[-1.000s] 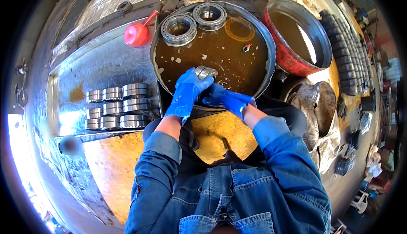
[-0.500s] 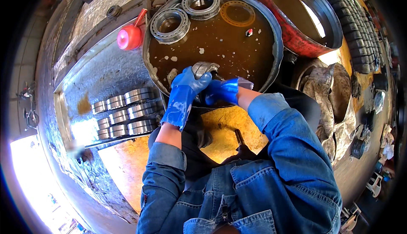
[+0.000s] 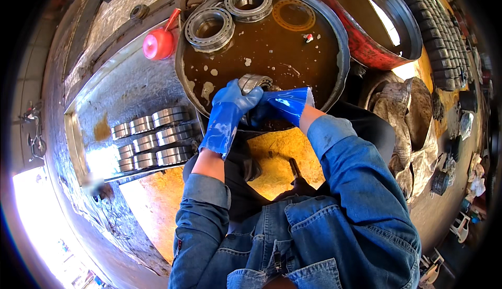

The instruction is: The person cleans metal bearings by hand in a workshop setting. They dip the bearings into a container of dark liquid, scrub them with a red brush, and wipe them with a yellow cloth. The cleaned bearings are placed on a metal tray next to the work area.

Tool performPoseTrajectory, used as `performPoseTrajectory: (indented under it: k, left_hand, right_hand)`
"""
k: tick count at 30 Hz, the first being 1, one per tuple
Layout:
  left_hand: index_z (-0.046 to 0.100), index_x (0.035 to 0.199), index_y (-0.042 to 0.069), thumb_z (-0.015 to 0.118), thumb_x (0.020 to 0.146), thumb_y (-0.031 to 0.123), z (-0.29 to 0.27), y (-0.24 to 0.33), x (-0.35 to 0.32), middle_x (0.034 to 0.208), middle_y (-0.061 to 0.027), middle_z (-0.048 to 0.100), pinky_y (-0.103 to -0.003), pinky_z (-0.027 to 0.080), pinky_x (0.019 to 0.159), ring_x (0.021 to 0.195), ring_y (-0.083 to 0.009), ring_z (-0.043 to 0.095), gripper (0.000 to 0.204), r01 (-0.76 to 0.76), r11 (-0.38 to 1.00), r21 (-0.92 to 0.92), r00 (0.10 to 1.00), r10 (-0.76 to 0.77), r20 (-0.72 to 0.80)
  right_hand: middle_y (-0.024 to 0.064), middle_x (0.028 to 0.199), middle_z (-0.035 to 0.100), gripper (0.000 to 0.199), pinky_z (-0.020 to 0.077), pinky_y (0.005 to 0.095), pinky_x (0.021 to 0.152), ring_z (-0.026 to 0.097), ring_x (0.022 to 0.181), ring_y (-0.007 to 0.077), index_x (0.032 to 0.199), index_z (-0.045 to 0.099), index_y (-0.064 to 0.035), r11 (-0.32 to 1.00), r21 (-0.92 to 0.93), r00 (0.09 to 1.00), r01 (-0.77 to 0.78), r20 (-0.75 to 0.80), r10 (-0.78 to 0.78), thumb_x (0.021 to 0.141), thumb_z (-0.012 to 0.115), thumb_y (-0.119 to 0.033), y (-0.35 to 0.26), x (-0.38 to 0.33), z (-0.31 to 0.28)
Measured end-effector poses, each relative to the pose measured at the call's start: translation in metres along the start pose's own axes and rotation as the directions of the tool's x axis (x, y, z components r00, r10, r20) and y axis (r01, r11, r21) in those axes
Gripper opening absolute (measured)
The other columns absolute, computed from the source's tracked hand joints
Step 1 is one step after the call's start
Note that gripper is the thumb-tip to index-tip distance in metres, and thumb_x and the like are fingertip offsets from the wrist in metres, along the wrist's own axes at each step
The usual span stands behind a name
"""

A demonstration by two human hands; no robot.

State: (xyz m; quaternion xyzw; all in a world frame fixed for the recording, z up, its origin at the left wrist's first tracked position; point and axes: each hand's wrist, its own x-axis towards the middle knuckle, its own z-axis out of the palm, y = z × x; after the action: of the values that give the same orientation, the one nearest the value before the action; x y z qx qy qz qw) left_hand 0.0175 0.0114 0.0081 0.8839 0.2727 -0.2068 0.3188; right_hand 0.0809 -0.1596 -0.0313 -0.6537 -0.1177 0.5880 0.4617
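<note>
Both my hands wear long blue rubber gloves and are close together over the near rim of a round metal tub (image 3: pixel 342 69) of brown liquid. My left hand (image 3: pixel 238 99) is closed around a shiny steel bearing (image 3: pixel 253 82), partly covered by the glove. Just beside it, my right hand (image 3: pixel 264 110) reaches in from the right, below the bearing. Its fingers are hidden in shadow and behind the left glove. Two large roller bearings (image 3: pixel 210 44) stand at the tub's far left, and an amber-looking ring (image 3: pixel 294 15) lies in the liquid to their right.
On the left, a metal tray (image 3: pixel 78 148) holds rows of shiny steel bearings (image 3: pixel 174 136). A red ladle (image 3: pixel 158 44) lies by the tub's left rim. At the far right stand a red drum (image 3: pixel 361 53) of liquid and stacked dark rings (image 3: pixel 436 43). A dirty sack (image 3: pixel 408 127) sits nearer.
My right glove's cuff has risen a little and turned, and its wrist has shifted slightly right. The left hand still grips the bearing in nearly the same place. Liquid has splashed or rippled near the hands.
</note>
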Motion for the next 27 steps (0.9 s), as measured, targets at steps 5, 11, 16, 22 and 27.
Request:
performPoseTrajectory:
  k: [5, 11, 16, 22, 27]
  left_hand:
    - [0.062, 0.137, 0.006, 0.069, 0.08, 0.062, -0.001, 0.013, 0.0, 0.134, -0.0236, 0.066, -0.044, 0.049, 0.108, 0.125, -0.0401, 0.062, 0.08, -0.012, 0.997, 0.079, 1.0, 0.012, 0.001]
    - [0.064, 0.134, 0.005, 0.067, 0.08, 0.064, -0.003, 0.016, -0.005, 0.134, -0.024, 0.065, -0.044, 0.049, 0.108, 0.125, -0.0411, 0.062, 0.08, -0.011, 0.998, 0.061, 1.0, 0.012, -0.016]
    - [0.057, 0.141, 0.002, 0.069, 0.083, 0.065, -0.005, 0.006, -0.001, 0.133, -0.0271, 0.065, -0.045, 0.049, 0.107, 0.126, -0.0417, 0.062, 0.087, -0.017, 0.999, 0.033, 0.999, 0.016, 0.032]
    - [0.057, 0.14, 0.001, 0.07, 0.081, 0.064, -0.002, 0.013, 0.004, 0.13, -0.0272, 0.067, -0.045, 0.049, 0.106, 0.124, -0.042, 0.063, 0.087, -0.033, 0.995, 0.09, 0.999, 0.031, 0.021]
    - [0.058, 0.141, 0.003, 0.069, 0.082, 0.064, 0.006, 0.007, 0.01, 0.132, -0.025, 0.066, -0.044, 0.05, 0.107, 0.125, -0.0411, 0.063, 0.085, -0.007, 0.993, 0.117, 1.0, 0.008, -0.012]
  right_hand:
    - [0.0075, 0.13, 0.064, 0.033, 0.0479, 0.0358, 0.097, 0.06, 0.114, 0.0189, 0.135, 0.063, -0.0113, 0.728, -0.539, 0.833, 0.424, -0.084, -0.547, 0.103, 0.059, -0.022, 0.047, 0.051, 0.021]
    - [0.0079, 0.12, 0.068, 0.03, 0.0494, 0.0359, 0.089, 0.061, 0.106, 0.0189, 0.127, 0.068, -0.0115, 0.84, 0.525, 0.986, 0.136, 0.006, -0.164, 0.099, 0.064, -0.021, 0.083, 0.068, 0.003]
    - [0.0077, 0.103, 0.07, 0.025, 0.0469, 0.0324, 0.085, 0.061, 0.095, 0.0179, 0.11, 0.072, -0.0102, 0.991, 0.128, 0.999, -0.048, 0.022, 0.046, 0.089, 0.068, -0.021, 0.015, 0.017, 0.004]
    - [0.007, 0.122, 0.065, 0.037, 0.0432, 0.0321, 0.102, 0.058, 0.113, 0.0203, 0.135, 0.062, -0.0067, 0.203, -0.915, 0.501, 0.349, -0.001, -0.865, 0.103, 0.053, -0.022, 0.065, 0.066, 0.028]
    - [0.0075, 0.124, 0.068, 0.037, 0.0485, 0.0365, 0.095, 0.061, 0.112, 0.0224, 0.13, 0.066, -0.0111, 0.957, -0.059, 0.956, 0.285, 0.083, -0.28, 0.1, 0.059, -0.03, 0.07, 0.051, 0.009]
